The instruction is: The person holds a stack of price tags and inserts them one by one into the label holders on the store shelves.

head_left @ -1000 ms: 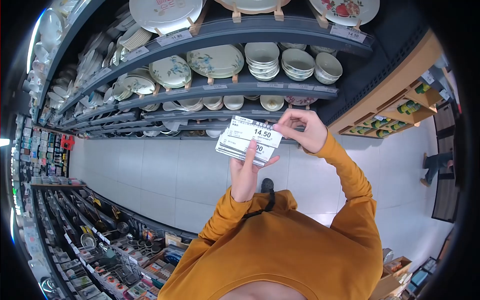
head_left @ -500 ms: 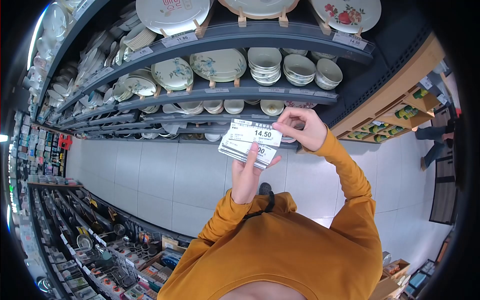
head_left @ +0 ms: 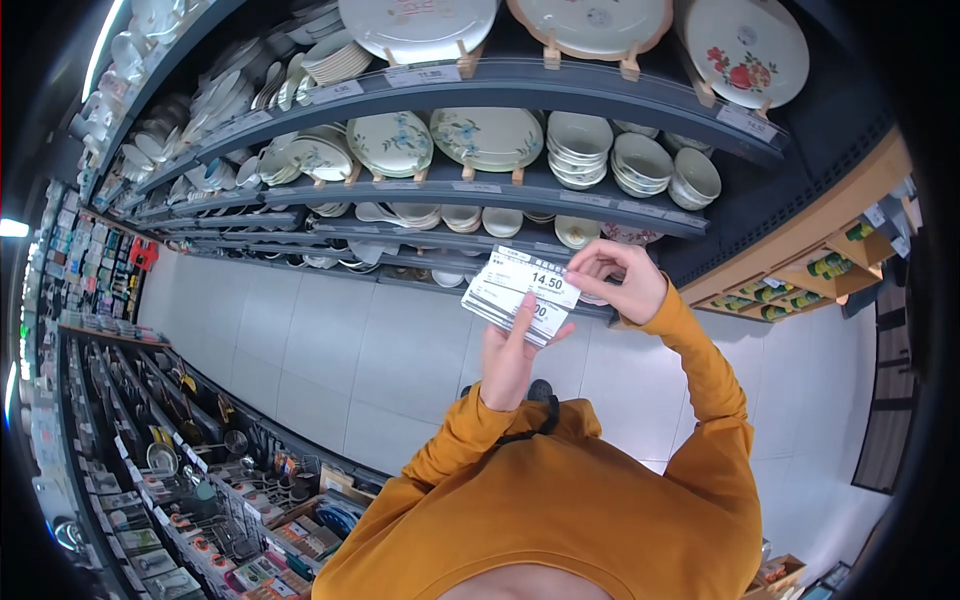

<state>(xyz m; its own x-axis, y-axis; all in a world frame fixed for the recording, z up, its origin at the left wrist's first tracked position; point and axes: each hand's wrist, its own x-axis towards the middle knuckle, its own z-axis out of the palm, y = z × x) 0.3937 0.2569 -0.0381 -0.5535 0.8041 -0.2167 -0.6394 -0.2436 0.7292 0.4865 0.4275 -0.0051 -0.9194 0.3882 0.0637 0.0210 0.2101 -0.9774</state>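
My left hand point(head_left: 508, 362) holds a fanned stack of white price cards point(head_left: 515, 290), its thumb lying across their front. The top card reads 14.50. My right hand point(head_left: 622, 284) pinches the upper right corner of that card between thumb and fingers. Both hands are in front of the lower shelves. Beyond them, patterned oval plates point(head_left: 487, 137) and stacked bowls point(head_left: 580, 145) stand on a dark shelf. A price label point(head_left: 747, 122) is on the upper shelf's edge, under a plate with red flowers point(head_left: 746, 52).
Dark shelves of dishes curve along the top and left. A wooden rack point(head_left: 800, 270) with green-labelled goods stands at the right. Kitchen tools point(head_left: 235, 440) fill a lower-left display. Grey tiled floor point(head_left: 400, 350) lies between the displays.
The view has shifted, so shelves and hands sit lower and further right in the picture. The person at the far right is no longer plainly visible. My hands keep the same grip on the cards.
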